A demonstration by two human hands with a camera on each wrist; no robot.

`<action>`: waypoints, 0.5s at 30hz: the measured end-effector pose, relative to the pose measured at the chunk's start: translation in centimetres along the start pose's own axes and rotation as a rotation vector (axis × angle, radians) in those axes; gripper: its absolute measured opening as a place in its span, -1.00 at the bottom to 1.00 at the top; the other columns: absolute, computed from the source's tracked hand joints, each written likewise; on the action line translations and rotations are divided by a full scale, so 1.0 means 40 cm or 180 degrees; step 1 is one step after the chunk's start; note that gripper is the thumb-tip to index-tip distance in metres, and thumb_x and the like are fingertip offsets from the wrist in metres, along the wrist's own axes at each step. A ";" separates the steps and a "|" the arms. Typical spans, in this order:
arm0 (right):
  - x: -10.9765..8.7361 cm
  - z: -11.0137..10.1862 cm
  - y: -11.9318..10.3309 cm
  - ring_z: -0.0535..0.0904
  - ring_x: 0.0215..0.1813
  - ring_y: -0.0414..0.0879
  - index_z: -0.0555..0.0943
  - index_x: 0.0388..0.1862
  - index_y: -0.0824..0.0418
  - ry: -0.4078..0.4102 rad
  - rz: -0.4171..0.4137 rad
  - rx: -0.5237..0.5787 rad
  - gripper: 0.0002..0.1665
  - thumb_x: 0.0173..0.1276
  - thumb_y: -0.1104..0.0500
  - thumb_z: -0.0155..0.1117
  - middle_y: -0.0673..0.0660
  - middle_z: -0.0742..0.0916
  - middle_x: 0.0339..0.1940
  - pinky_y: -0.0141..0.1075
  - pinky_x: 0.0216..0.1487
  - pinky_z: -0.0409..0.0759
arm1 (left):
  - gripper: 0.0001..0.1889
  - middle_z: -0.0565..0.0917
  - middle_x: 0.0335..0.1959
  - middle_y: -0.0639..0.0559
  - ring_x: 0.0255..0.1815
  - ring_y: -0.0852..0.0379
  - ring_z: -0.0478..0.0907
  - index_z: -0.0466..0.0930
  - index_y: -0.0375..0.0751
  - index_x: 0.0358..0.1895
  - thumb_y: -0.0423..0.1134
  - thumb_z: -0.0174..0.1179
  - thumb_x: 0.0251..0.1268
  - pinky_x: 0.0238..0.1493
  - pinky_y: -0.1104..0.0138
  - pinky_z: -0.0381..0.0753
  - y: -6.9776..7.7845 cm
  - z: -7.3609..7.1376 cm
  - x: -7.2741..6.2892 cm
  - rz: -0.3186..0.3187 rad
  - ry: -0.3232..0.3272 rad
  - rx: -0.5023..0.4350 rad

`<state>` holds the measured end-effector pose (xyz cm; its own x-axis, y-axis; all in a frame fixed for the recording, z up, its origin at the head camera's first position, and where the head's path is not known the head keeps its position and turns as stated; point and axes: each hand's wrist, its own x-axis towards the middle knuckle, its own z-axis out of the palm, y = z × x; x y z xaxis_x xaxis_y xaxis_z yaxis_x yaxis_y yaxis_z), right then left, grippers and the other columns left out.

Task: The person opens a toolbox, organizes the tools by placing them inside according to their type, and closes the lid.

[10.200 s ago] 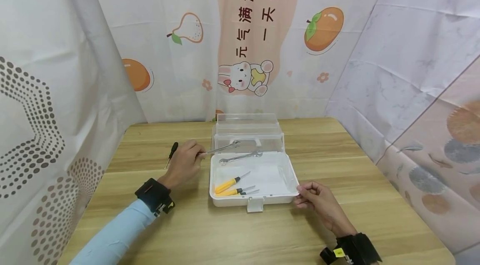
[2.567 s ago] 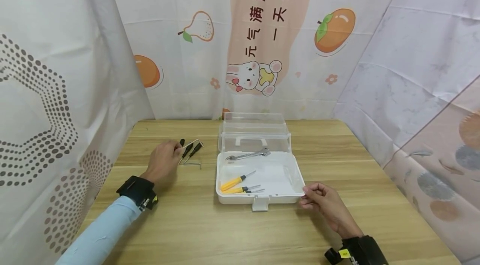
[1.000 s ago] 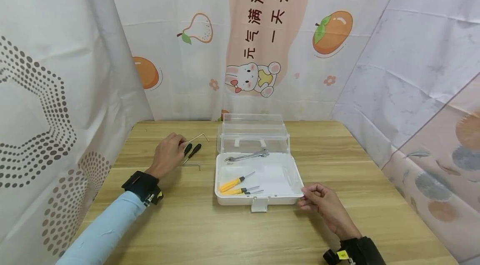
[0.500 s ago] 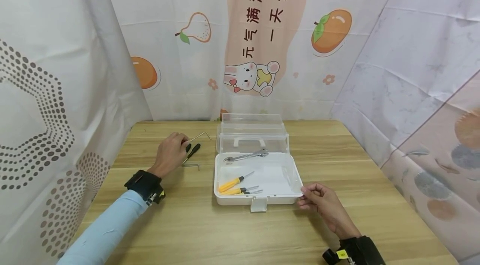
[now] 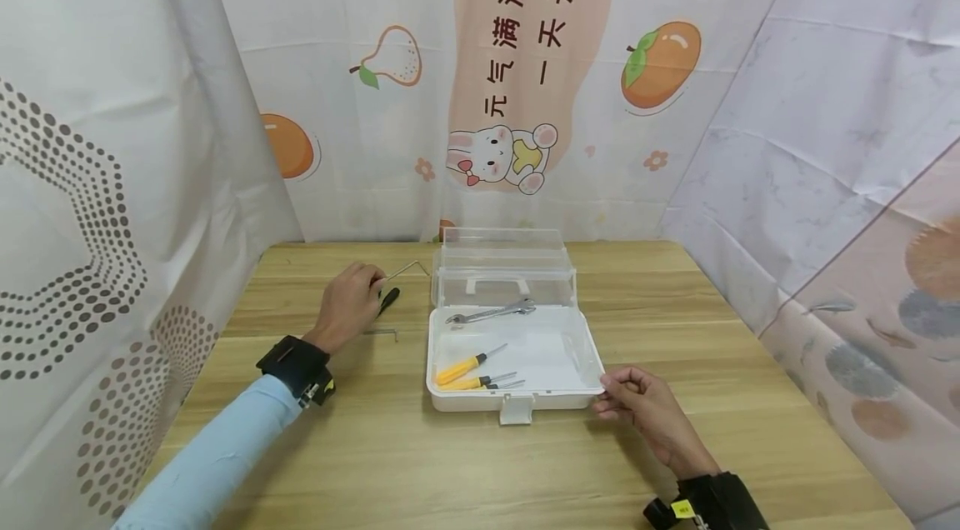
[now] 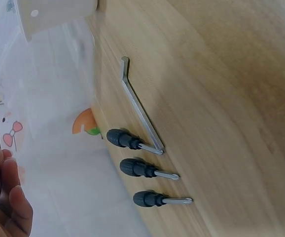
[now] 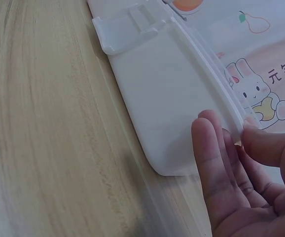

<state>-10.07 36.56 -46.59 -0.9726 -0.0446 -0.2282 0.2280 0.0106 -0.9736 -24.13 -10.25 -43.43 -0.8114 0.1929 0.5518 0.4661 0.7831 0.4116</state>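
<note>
Metal rod (image 5: 405, 270), slim and smooth with a bent end, is pinched between the fingers of the left hand (image 5: 348, 303), held over the wood-grained desk (image 5: 375, 455) to the left of the box. The right hand (image 5: 648, 413), well apart from the left, grips the rim of the glossy white plastic box (image 5: 468, 402) at its near right corner. A clear stepped lid (image 5: 502, 259) stands open behind it, and a tab-shaped latch (image 5: 516, 410) hangs in front. Inside, at the back, lies shiny metal wrench work (image 5: 491, 312), one piece or two overlapping, I cannot tell; at the near left are yellow-handled screwdrivers (image 5: 459, 370) with black collars. On the desk, three stubby black screwdrivers (image 6: 137, 168) with ridged grips lie in a row beside a second bent rod (image 6: 140, 111).
</note>
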 end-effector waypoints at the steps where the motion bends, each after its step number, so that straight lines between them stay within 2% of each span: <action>1: 0.000 0.000 -0.001 0.77 -0.22 -0.01 0.52 -0.04 0.37 0.0003 -0.0006 -0.0008 -0.74 0.53 0.18 0.30 0.26 0.77 -0.24 -0.16 -0.09 0.73 | -0.90 0.66 -0.28 -0.19 -0.29 -0.06 0.59 0.70 -0.39 -0.18 -0.40 0.25 0.44 -0.29 0.11 0.61 0.002 0.000 0.002 0.0030 0.0011 -0.0003; 8: 0.001 0.006 0.000 0.76 -0.25 -0.01 0.52 -0.05 0.39 0.0085 -0.0004 0.0027 -0.75 0.53 0.20 0.29 0.25 0.77 -0.27 -0.16 -0.12 0.74 | -0.90 0.64 -0.30 -0.18 -0.33 -0.06 0.60 0.69 -0.39 -0.21 -0.39 0.25 0.44 -0.32 0.10 0.62 0.016 0.007 0.011 0.0212 0.0099 -0.0090; 15: -0.002 0.005 0.001 0.77 -0.24 -0.01 0.51 -0.03 0.40 0.0057 0.0004 -0.0014 -0.73 0.53 0.20 0.29 0.25 0.77 -0.27 -0.16 -0.12 0.74 | -0.93 0.65 -0.31 -0.16 -0.33 -0.04 0.61 0.70 -0.40 -0.21 -0.43 0.27 0.40 -0.32 0.12 0.64 0.024 0.017 0.016 0.0212 0.0121 -0.0161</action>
<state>-9.99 36.37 -46.61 -0.9730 -0.0267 -0.2295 0.2291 0.0152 -0.9733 -24.45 -8.97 -43.19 -0.7645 0.2201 0.6059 0.5366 0.7383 0.4088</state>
